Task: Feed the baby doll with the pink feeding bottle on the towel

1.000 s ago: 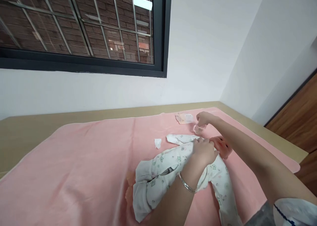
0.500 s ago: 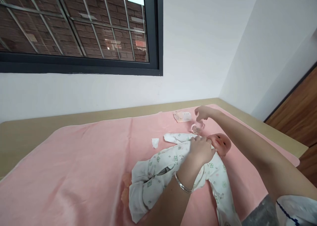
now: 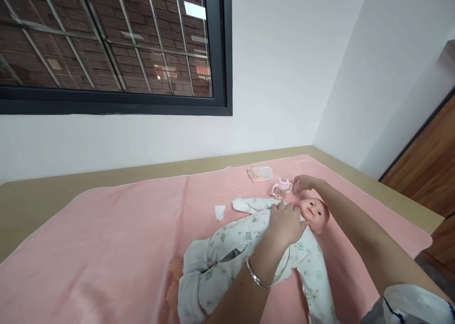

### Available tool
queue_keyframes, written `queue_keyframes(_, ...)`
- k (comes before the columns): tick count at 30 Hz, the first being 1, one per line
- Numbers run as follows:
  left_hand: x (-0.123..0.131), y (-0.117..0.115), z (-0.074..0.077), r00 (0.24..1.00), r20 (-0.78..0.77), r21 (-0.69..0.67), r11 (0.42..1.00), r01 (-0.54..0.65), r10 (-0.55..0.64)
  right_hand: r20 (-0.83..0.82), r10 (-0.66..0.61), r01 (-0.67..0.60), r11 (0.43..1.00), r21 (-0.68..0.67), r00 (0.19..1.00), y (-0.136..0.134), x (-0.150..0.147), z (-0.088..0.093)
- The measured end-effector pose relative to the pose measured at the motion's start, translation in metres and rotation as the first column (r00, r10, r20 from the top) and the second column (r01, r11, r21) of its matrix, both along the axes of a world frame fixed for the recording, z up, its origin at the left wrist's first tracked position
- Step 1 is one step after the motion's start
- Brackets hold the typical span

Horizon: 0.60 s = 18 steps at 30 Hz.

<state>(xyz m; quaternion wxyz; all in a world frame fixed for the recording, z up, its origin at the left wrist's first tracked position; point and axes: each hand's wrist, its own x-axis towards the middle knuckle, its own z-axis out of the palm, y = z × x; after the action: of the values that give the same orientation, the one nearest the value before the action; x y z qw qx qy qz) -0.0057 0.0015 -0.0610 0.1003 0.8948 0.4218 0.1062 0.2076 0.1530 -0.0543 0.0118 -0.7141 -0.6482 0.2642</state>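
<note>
Window (image 3: 106, 44): dark-framed, barred, set in the white wall on the far side; brick shows behind it
Table (image 3: 42, 196): beige; runs along the wall into the corner
Blanket (image 3: 106, 248): pink; spread over most of the table
Doll (image 3: 234, 243): on its back on the blanket, head toward the right, in a white printed sleepsuit; bare feet stick out at the near left
Left hand (image 3: 284, 222): palm down on the doll's chest, fingers bent at the collar; whether it grips the cloth I cannot tell; a silver bangle (image 3: 258, 279) on the wrist
Right hand (image 3: 302, 184): above the doll's head, fingers loosely curled, holding nothing; just beside the bottle
Bottle (image 3: 282, 187): small, clear, pink-handled; upright
Packet (image 3: 260, 173): flat; beyond the bottle
Tissue (image 3: 220, 212): crumpled, white; beside the doll's outstretched sleeve
</note>
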Motion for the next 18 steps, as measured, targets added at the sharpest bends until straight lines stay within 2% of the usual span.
queue_keyframes(2,0.0,0.0,-0.001,1.0,0.001,0.001,1.0,-0.001,0.001,-0.041,0.015,-0.017,0.999,-0.05,0.999,0.001,0.002,0.001)
queue_keyframes(6,0.001,0.0,-0.003,1.0,0.012,0.0,1.0,0.0,0.0,-0.193,-0.011,0.007,1.0,-0.022,0.981,-0.012,0.018,0.022)
queue_keyframes(8,0.001,0.0,-0.004,1.0,0.018,-0.002,1.0,-0.004,0.004,-0.327,-0.065,0.079,0.996,0.031,0.943,-0.032,0.027,0.028)
queue_keyframes(10,0.001,0.001,-0.004,1.0,0.021,0.0,1.0,-0.008,0.008,-0.487,-0.165,0.234,0.969,0.084,0.858,-0.061,0.033,0.021)
queue_keyframes(12,0.001,0.001,-0.004,1.0,0.022,0.009,1.0,-0.017,0.016,-0.654,-0.286,0.434,0.898,0.072,0.7,-0.093,0.034,0.003)
queue_keyframes(14,0.002,0.001,-0.004,0.999,0.021,0.025,0.999,-0.026,0.025,-0.812,-0.397,0.545,0.83,-0.119,0.428,-0.121,0.03,-0.022)
queue_keyframes(15,0.003,0.001,-0.004,0.999,0.021,0.035,0.999,-0.03,0.03,-0.858,-0.436,0.575,0.788,-0.219,0.271,-0.133,0.026,-0.033)
queue_keyframes(18,0.003,-0.004,-0.004,0.999,0.025,0.081,0.996,-0.044,0.042,-0.907,-0.42,0.506,0.776,-0.377,-0.032,-0.156,0.009,-0.056)
